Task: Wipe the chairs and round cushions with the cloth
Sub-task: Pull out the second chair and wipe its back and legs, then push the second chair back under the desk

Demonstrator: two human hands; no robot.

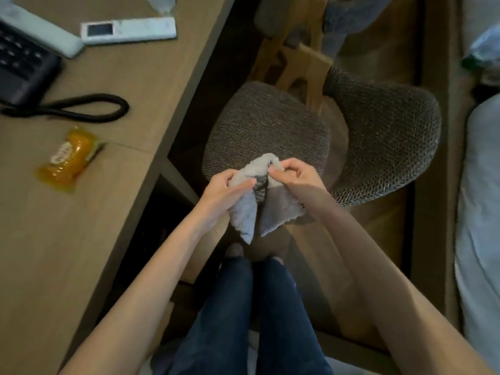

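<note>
Nearest: legs in dark jeans [230, 307], standing on the floor between the table [67, 253] on the left and a bed [481, 226] at the right edge. Both forearms reach forward and meet over the front of the seat.

Left hand [227, 185]: fingers curled round one side of the cloth [281, 209], thumb laid across its top. Right hand [295, 171]: fingers pinching the opposite side.

Cloth: pale grey towelling, held up between the two hands. Two flaps hang toward the knees. The upper fold is bunched just over the front edge of the seat cushion [265, 125]. Cannot tell whether it touches the cushion.

Judgement: the two-handed hold reads as opening or refolding the cloth to present a usable face. A wiping pass would more likely show one hand pressing it flat, so wiping of this seat looks not yet under way.

Seat cushion: rounded, dark woven fabric, unobstructed. It sits on the chair [387, 142], whose curved mesh backrest wraps the right side. That leaves the seat open toward the person and within easy reach.

Beyond: a second wooden chair frame [297, 63], partly seen and blurred.

On the table, well apart from the work:
- orange packet [70, 155]
- coiled cord [81, 108]
- dark telephone [21, 63]
- white remote [130, 29]
</note>
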